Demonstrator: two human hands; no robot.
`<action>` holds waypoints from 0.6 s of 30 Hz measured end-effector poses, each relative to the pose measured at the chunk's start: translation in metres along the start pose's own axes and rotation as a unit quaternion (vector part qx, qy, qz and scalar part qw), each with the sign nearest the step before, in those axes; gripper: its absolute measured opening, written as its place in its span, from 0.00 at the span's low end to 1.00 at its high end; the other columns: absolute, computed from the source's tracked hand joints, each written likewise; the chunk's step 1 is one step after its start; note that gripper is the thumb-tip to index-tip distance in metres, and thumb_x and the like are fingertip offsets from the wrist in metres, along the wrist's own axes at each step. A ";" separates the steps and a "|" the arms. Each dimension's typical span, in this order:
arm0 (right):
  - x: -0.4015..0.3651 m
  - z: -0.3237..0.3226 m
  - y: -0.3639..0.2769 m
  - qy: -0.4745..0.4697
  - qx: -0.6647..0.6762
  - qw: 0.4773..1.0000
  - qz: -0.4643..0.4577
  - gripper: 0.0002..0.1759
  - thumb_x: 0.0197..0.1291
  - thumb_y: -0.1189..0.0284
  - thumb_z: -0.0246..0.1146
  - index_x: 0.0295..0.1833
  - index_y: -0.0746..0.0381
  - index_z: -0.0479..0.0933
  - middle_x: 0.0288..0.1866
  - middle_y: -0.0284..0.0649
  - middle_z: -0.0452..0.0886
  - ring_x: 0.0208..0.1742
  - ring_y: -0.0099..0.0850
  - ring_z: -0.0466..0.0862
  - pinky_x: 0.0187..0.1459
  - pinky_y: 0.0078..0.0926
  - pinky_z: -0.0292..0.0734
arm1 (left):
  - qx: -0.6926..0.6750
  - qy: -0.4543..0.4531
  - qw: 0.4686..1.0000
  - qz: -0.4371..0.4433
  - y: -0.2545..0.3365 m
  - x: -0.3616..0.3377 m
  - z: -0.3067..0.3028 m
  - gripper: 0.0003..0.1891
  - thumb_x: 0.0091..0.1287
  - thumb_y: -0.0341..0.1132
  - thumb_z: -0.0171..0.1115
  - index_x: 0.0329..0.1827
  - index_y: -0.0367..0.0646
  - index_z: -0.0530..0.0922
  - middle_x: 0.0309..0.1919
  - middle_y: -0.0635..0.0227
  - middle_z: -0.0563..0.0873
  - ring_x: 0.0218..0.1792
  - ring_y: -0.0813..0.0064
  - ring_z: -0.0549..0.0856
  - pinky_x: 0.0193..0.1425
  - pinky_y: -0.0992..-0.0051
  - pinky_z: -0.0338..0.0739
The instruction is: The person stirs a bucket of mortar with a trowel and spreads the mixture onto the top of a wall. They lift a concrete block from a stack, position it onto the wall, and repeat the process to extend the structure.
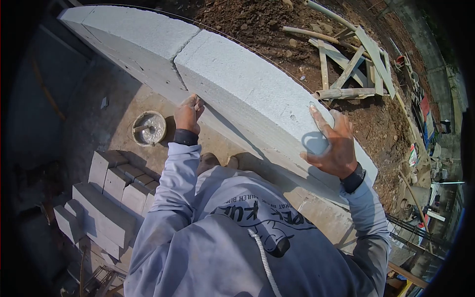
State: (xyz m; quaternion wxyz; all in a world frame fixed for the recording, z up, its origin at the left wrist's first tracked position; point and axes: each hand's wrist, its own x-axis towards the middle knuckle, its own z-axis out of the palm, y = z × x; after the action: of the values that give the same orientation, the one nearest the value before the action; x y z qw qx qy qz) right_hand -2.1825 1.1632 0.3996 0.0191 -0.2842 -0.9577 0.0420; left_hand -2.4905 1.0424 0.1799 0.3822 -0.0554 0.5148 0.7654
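A curved-looking wall of pale lightweight concrete blocks runs diagonally before me, with a dark vertical joint between two blocks. My left hand is closed at the near face of the wall, close to the lower end of that joint. Whatever its curled fingers may hold is hidden. On the top of the block at the right lies my right hand, fingers apart, index finger stretched along the surface and thumb toward the near edge. A round shadow-like patch shows between thumb and index finger.
A bucket of wet grey mortar with a tool in it stands on the floor at left. Several stacked blocks are beside me. Beyond the wall lie brown soil and a bamboo-and-plank frame. A thin string follows the far edge.
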 end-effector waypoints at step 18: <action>0.000 0.005 0.002 0.030 -0.010 0.999 -0.033 0.54 0.25 0.58 0.76 0.67 0.54 0.65 0.49 0.57 0.66 0.50 0.48 0.67 0.52 0.44 0.61 | 0.164 0.055 0.957 0.231 0.082 -0.031 0.031 0.31 0.64 0.50 0.56 0.63 0.36 0.65 0.57 0.53 0.72 0.56 0.61 0.74 0.56 0.71 0.67</action>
State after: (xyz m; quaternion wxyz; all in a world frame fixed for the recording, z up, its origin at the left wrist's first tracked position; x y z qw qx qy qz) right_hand -2.1817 1.1650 0.3941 0.0462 -0.2540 -0.9658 0.0230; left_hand -2.5123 1.0368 0.2704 0.1698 0.0861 0.6527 0.7333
